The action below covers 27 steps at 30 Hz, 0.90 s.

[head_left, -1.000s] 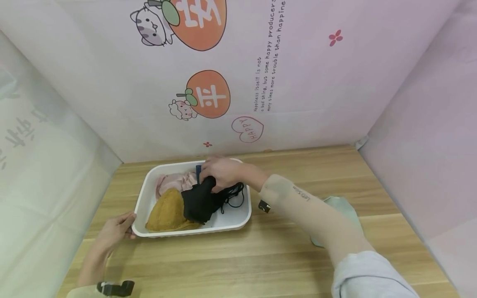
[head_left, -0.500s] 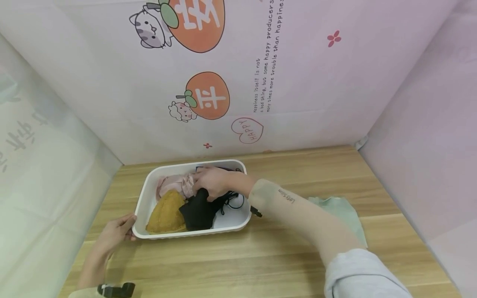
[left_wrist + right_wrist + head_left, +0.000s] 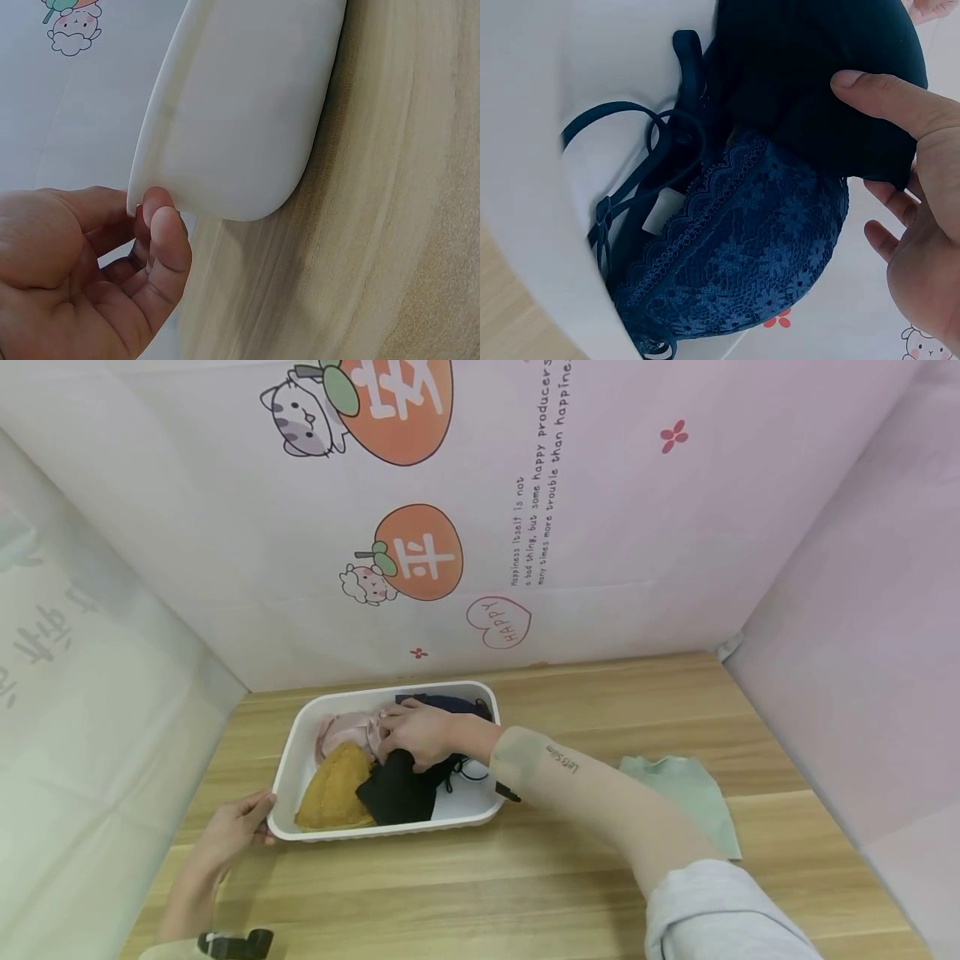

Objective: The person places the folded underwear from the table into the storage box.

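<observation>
At the near left corner of a white plastic basin (image 3: pixel 281 760), my left hand (image 3: pixel 232 827) pinches the rim; the left wrist view shows thumb and fingertips on its lip. Inside the basin, my right hand (image 3: pixel 420 735) grips a black bra (image 3: pixel 405 793), its thumb lying across the dark cloth in the right wrist view. Beside and partly under that lies a navy lace bra (image 3: pixel 742 255) with thin straps. A mustard-yellow bra (image 3: pixel 333 789) sits at the basin's near left, and a pale pink satiny bra (image 3: pixel 345 732) behind it, partly covered by my right hand.
On the wood-grain table (image 3: pixel 480 893), a mint-green cloth (image 3: pixel 693 802) lies to the right, partly behind my right forearm. Pale printed sheets rise as walls at the back (image 3: pixel 600 527) and on both sides, close to the basin's far edge.
My right hand has moved left and a little toward me inside the basin with the black bra, uncovering more of the navy bra. The left hand stays on the rim.
</observation>
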Available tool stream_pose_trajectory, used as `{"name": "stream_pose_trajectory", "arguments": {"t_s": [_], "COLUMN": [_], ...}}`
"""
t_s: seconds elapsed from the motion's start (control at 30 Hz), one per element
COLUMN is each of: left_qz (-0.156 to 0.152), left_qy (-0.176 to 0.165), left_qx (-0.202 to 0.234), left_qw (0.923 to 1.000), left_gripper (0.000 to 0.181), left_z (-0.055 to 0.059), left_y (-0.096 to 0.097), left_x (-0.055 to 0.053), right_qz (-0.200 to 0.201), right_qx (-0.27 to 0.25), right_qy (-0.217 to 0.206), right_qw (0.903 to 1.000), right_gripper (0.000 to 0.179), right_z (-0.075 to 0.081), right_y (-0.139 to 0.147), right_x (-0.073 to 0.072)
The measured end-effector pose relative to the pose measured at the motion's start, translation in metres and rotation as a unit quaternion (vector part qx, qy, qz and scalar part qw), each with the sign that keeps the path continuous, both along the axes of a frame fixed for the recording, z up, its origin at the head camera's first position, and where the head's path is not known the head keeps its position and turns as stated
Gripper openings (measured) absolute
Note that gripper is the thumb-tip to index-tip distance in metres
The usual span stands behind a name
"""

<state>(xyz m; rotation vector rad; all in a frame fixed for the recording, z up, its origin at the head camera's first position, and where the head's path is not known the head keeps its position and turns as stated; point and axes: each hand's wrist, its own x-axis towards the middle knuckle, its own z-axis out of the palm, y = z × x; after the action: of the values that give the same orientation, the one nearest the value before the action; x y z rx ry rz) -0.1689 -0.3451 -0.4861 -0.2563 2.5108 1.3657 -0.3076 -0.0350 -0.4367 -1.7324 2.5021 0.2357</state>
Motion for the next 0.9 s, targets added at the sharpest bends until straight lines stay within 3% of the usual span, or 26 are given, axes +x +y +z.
{"name": "stream_pose_trajectory", "arguments": {"t_s": [0.27, 0.63, 0.9], "left_qz": [-0.002, -0.006, -0.005], "left_qy": [0.002, 0.007, 0.009], "left_qx": [-0.001, -0.001, -0.007], "left_qw": [1.0000, 1.0000, 0.9999], "left_gripper": [0.061, 0.062, 0.061], "left_z": [0.000, 0.002, 0.002], "left_y": [0.000, 0.001, 0.001], "left_x": [0.000, 0.001, 0.001], "right_qz": [-0.009, -0.029, -0.041], "right_qx": [0.017, 0.037, 0.021], "right_qy": [0.002, -0.039, -0.062], "right_qw": [0.9998, 0.9981, 0.9971], "right_gripper": [0.057, 0.072, 0.073], "right_z": [-0.002, 0.002, 0.005], "right_y": [0.000, 0.004, 0.012], "right_x": [0.002, 0.001, 0.000]}}
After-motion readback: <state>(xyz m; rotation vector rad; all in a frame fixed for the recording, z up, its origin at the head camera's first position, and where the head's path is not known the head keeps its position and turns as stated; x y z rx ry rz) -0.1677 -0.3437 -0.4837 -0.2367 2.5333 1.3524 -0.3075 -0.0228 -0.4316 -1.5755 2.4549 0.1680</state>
